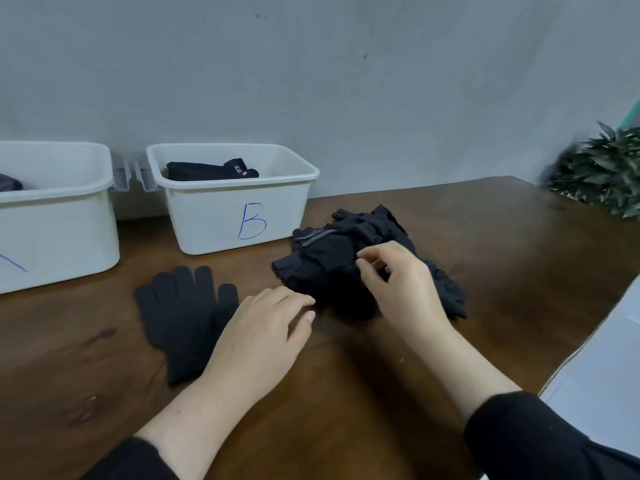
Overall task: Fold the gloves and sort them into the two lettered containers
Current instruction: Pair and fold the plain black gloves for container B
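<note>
A black knit glove [183, 313] lies flat on the brown table, fingers pointing away. My left hand [263, 337] rests relaxed on the table, partly over that glove's right edge. A heap of black gloves [329, 261] with dotted grey trim sits to the right of it. My right hand [398, 282] hovers over the heap with fingers curled, thumb and forefinger close together above the fabric; whether it pinches a glove I cannot tell. The white container marked B [242, 216] holds a folded black glove [211, 171]. A second white container [59, 216] at the left holds a grey item [10, 183].
The table [502, 237] runs to a grey wall behind the containers. A dark green plant [602, 174] stands at the far right. A pale grey surface [606, 368] borders the table's right edge.
</note>
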